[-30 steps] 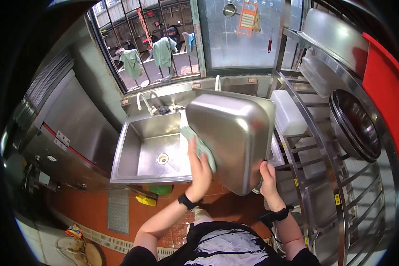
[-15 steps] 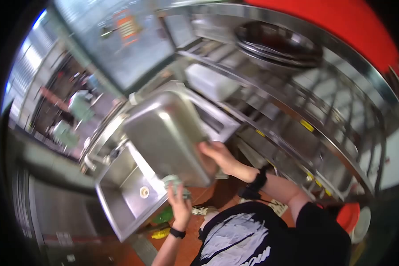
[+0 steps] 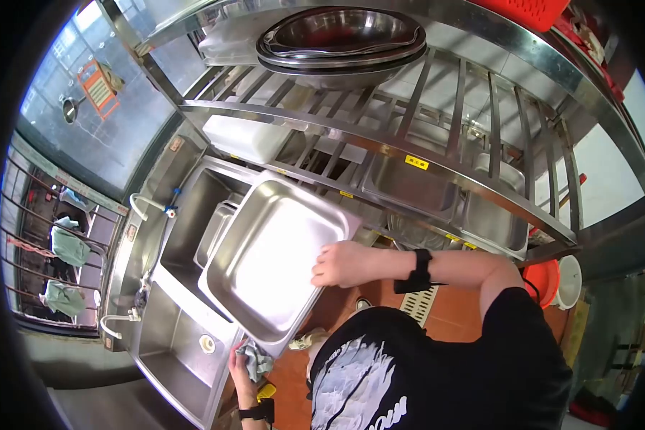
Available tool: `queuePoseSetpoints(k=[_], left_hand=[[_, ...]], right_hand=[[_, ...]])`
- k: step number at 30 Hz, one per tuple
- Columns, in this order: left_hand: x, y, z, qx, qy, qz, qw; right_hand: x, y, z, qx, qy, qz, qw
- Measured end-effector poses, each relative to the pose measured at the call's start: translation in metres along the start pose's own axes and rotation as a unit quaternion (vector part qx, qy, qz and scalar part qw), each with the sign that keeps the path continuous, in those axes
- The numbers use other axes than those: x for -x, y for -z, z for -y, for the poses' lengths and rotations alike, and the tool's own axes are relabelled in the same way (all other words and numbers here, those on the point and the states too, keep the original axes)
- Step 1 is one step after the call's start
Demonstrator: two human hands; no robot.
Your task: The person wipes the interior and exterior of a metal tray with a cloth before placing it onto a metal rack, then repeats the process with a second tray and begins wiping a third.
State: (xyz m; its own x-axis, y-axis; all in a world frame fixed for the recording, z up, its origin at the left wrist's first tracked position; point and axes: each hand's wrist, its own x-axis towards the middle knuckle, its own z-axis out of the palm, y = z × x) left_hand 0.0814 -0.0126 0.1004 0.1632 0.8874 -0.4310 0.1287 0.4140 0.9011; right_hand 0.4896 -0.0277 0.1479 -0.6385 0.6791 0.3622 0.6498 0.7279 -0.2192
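A metal pan (image 3: pixel 276 251), its hollow side in view, is held up at the double sink's (image 3: pixel 166 326) near side. The right hand (image 3: pixel 339 265) is clamped on its right rim, fingers curled. The left hand (image 3: pixel 240 367) grips a grey-green cloth (image 3: pixel 258 361) (well crumpled) at the pan's near corner. Beyond stands a steel rack (image 3: pixel 473 185).

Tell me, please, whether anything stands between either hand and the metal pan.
Nothing visible stands between the right hand and the metal pan, which it holds at one side. A bunched cloth sits between the left hand and the pan's nearest corner.
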Motion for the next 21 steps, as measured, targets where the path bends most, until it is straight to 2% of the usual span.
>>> queuePoseSetpoints(k=[1, 3, 4, 6, 8, 10, 12, 15, 16, 18, 20, 21], left_hand=[[0.000, -0.006, 0.000, 0.003, 0.002, 0.002, 1.000], [-0.002, -0.017, 0.000, 0.021, -0.015, 0.031, 0.999], [-0.004, -0.019, 0.000, 0.022, -0.016, 0.035, 0.999], [-0.010, -0.025, 0.000, -0.065, -0.032, 0.081, 0.994], [-0.019, -0.028, 0.006, -0.057, -0.032, 0.100, 0.993], [-0.028, -0.030, 0.006, -0.108, -0.034, 0.128, 0.985], [-0.035, -0.036, 0.006, -0.111, -0.044, 0.139, 0.983], [-0.048, -0.042, 0.009, -0.122, -0.060, 0.153, 0.979], [-0.051, -0.043, 0.011, -0.131, -0.067, 0.157, 0.977], [-0.053, -0.048, 0.012, -0.130, -0.064, 0.161, 0.976], [-0.055, -0.050, 0.015, -0.128, -0.060, 0.164, 0.976], [-0.059, -0.049, 0.019, -0.138, -0.069, 0.170, 0.973]], right_hand=[[0.012, 0.002, -0.001, 0.000, -0.002, 0.004, 1.000], [0.030, 0.006, -0.004, 0.025, -0.107, 0.000, 0.994], [0.039, 0.007, -0.007, 0.028, -0.109, 0.001, 0.994], [0.059, 0.008, -0.010, 0.075, -0.191, -0.023, 0.978], [0.077, 0.014, -0.016, 0.093, -0.226, -0.006, 0.970], [0.095, 0.018, -0.019, 0.146, -0.284, -0.030, 0.947], [0.113, 0.026, -0.018, 0.176, -0.325, 0.007, 0.929], [0.137, 0.029, -0.018, 0.182, -0.444, -0.053, 0.876], [0.145, 0.028, -0.020, 0.183, -0.446, -0.051, 0.875], [0.158, 0.026, -0.023, 0.214, -0.525, -0.088, 0.819], [0.166, 0.031, -0.025, 0.221, -0.553, -0.076, 0.800], [0.170, 0.032, -0.028, 0.226, -0.587, -0.085, 0.773]])
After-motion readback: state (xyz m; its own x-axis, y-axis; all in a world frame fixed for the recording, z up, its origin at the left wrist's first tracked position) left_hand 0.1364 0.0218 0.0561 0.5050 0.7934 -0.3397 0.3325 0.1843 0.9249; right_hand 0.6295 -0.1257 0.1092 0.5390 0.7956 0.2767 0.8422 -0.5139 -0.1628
